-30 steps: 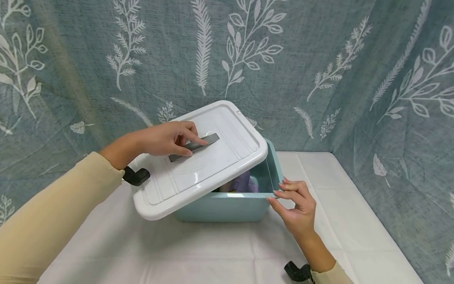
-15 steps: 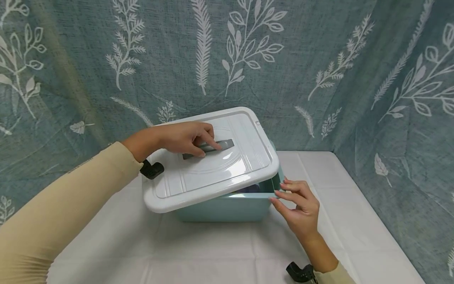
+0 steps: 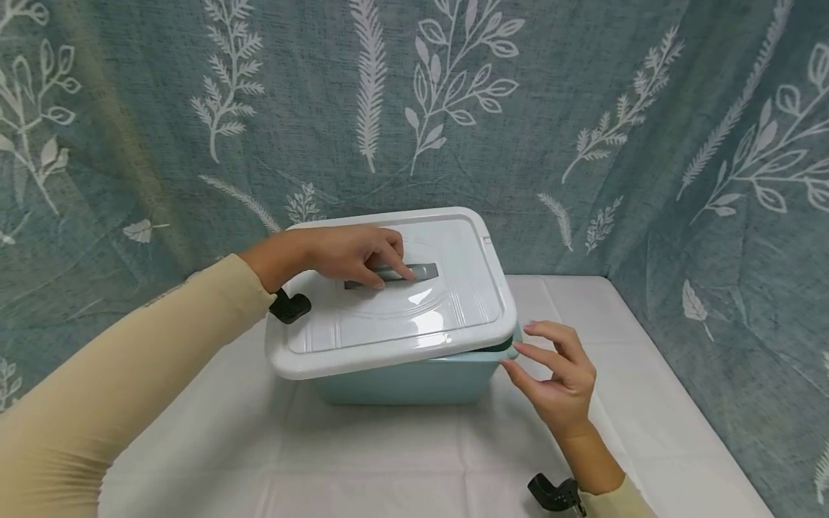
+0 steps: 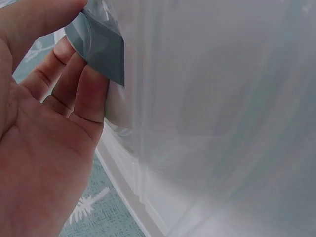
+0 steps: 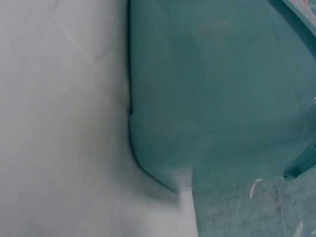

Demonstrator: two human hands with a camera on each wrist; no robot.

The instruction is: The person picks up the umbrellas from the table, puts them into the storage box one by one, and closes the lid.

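Note:
A white plastic lid lies tilted and slightly askew over a light teal storage bin, its front left corner jutting past the bin. My left hand grips the grey handle on the lid's top between thumb and fingers; the left wrist view shows the fingers tucked under this handle. At the bin's front right corner is my right hand, fingers spread and loosely bent, fingertips right at the rim. Only a narrow dark gap shows there under the lid, and the bin's contents are hidden.
A white cloth covers the table. Blue-green curtains with white leaf prints hang close behind the bin and along the sides. Black wrist mounts sit on both wrists.
The left hand has brought the lid right and down, turning it closer in line with the bin and covering its opening. The right hand has shifted slightly right, its fingers spreading at the corner.

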